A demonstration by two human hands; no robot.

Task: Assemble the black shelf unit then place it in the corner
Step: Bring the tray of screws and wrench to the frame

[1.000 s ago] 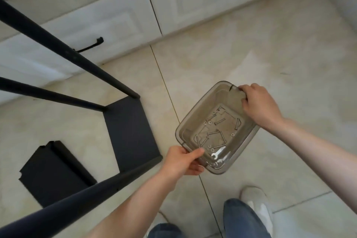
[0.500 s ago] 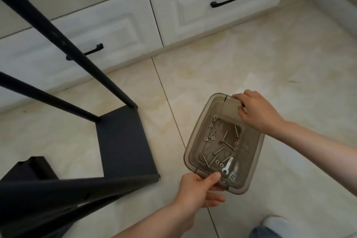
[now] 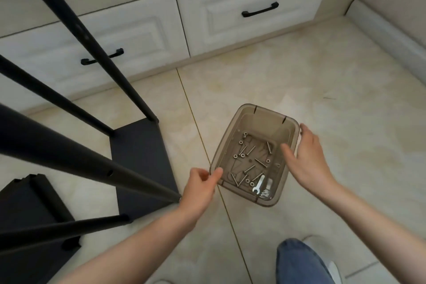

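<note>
A: Shelf unit status?
B: Black shelf unit (image 3: 143,163) on the floor (image 3: 299,76) near its drawer-side edge, posts up, left of the bin (image 3: 232,127).
A: Fingers?
B: My right hand (image 3: 309,161): fingers spread, loose, at the bin's right rim. My left hand (image 3: 200,187): fingers curled, thumb on the near-left rim corner; can't tell if pinching.

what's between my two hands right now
The head view shows the tinted plastic bin between the left hand and right hand, with screws, nuts and a small wrench inside.
</note>
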